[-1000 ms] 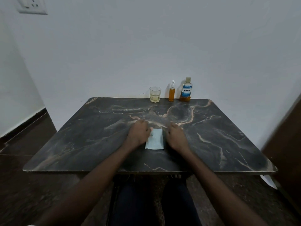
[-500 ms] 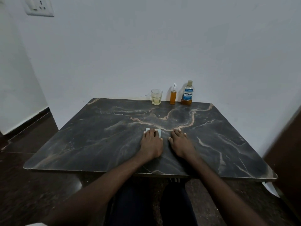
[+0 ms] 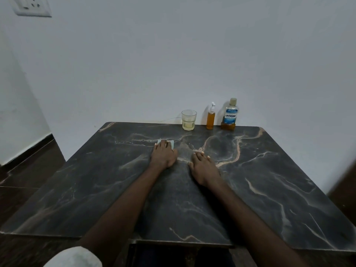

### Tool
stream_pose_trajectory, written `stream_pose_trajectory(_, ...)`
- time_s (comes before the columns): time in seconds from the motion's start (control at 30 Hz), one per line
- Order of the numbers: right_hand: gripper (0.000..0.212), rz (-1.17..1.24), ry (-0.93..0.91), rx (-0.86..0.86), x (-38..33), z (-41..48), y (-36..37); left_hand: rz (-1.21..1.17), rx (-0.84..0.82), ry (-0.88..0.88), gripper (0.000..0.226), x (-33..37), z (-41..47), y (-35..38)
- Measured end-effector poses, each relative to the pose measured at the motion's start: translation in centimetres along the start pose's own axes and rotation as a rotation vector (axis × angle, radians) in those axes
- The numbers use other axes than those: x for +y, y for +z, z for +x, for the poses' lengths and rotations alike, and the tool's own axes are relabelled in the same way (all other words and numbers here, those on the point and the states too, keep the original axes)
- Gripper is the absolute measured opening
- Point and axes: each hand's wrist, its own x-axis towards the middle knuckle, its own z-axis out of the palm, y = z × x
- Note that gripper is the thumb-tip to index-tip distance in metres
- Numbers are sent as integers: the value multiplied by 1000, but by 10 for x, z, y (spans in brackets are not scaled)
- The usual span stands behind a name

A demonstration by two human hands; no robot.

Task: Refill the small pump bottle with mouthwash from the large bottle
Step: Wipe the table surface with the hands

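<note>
A person's left hand (image 3: 163, 156) presses flat, grip open, on a pale blue folded cloth (image 3: 172, 144) on the dark marbled tabletop (image 3: 269, 180); the right hand (image 3: 204, 169) lies beside it, grip also open. The small amber pump bottle (image 3: 210, 119) stands at the far edge between a clear glass tumbler (image 3: 189, 120) and the large blue-labelled mouthwash bottle (image 3: 230, 116).

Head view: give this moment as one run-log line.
left hand flat on cloth | right hand flat on table | pump bottle, large bottle untouched at far edge | glass beside them

The left hand (image 3: 163, 156) covers most of the pale cloth (image 3: 172, 143); the wall socket (image 3: 31, 6) is cropped above.
</note>
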Motion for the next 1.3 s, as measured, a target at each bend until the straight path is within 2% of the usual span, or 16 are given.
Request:
stream_pose_trajectory(0.7,62,4,-4,67,3,20,11,29,54,33,59,-11,129,10)
stream_pose_trajectory(1.3,62,2,0,54,3,20,10,21,47,28,61,-12,162,13)
